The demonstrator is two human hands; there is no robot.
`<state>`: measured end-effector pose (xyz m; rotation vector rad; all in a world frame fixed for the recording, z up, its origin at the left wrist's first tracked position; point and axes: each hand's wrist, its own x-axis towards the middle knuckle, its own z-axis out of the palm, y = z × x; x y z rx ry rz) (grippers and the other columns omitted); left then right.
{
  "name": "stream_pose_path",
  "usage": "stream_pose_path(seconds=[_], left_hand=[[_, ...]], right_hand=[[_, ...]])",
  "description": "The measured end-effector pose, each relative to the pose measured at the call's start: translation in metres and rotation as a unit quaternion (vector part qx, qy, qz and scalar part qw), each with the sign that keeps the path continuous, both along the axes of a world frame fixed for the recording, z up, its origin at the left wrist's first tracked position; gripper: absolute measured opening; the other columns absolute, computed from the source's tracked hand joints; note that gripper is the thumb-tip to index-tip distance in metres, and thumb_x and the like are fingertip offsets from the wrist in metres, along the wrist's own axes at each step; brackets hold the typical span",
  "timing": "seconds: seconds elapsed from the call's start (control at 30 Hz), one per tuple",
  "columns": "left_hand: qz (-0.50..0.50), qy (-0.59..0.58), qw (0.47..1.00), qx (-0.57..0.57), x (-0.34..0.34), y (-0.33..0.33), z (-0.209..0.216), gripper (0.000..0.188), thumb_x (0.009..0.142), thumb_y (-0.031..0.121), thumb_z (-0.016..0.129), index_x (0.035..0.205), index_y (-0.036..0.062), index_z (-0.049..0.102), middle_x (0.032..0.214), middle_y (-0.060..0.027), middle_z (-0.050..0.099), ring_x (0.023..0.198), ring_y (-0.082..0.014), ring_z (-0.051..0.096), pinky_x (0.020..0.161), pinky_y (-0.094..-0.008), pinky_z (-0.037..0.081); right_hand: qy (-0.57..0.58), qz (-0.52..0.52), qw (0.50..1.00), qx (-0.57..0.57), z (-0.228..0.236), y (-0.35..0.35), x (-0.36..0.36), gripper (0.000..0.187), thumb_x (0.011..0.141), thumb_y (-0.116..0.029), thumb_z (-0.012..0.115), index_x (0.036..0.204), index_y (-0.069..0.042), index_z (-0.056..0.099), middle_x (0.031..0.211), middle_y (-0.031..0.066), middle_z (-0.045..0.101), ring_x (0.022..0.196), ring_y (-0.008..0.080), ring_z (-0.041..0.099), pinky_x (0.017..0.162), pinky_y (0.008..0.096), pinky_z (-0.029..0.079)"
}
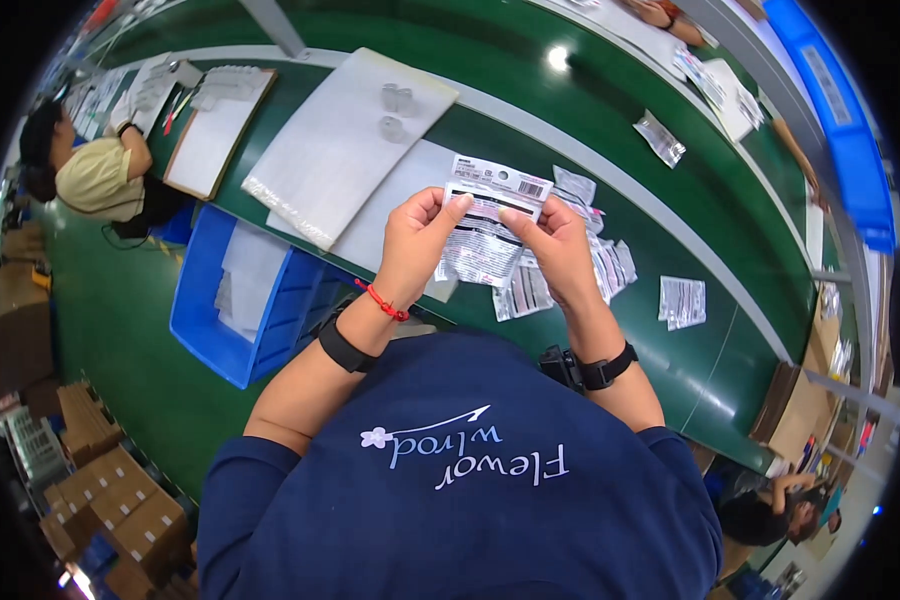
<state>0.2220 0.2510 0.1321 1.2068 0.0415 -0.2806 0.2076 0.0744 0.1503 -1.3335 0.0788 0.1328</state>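
Left hand [417, 240] and right hand [555, 245] are both pinching the top edge of a flat silvery packet [485, 235], holding it up over the green conveyor table [710, 300]. Best gripping near the corners, keeping the crinkly film taut. More glossy packets [610, 265] are lying loose just beyond it.

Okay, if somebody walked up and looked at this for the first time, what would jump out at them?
First, the two bare hands at the centre: the left hand and right hand pinch a small silvery printed packet between them above the green table. More such packets lie scattered to the right, and a bright blue bin stands at the table's near edge on the left.
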Motion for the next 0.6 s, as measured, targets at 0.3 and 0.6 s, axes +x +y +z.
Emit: stream_pose_path(seconds=[0.3, 0.6], left_hand=[[-0.072, 0.002, 0.997, -0.027, -0.015, -0.07, 0.002, 0.02, 0.092, 0.017, 0.064, 0.1, -0.0015, 0.062, 0.089, -0.005, 0.067, 0.078, -0.0061, 0.061, 0.068, -0.0203, 0.05], [-0.188, 0.074, 0.979, 0.039, -0.034, -0.099, 0.0, 0.029, 0.086, 0.011, 0.07, 0.11, -0.0023, 0.059, 0.099, -0.0109, 0.068, 0.082, -0.0137, 0.067, 0.068, -0.0262, 0.055]], right_hand=[[-0.021, -0.121, 0.991, 0.055, -0.016, -0.062, -0.04, 0.024, 0.089, -0.008, 0.065, 0.11, 0.002, 0.061, 0.099, 0.0068, 0.068, 0.088, 0.0099, 0.063, 0.082, 0.025, 0.049], [0.01, -0.145, 0.986, 0.084, -0.022, -0.091, -0.068, 0.04, 0.087, -0.01, 0.067, 0.123, 0.001, 0.052, 0.105, 0.0085, 0.066, 0.093, 0.0124, 0.063, 0.082, 0.0255, 0.049]])
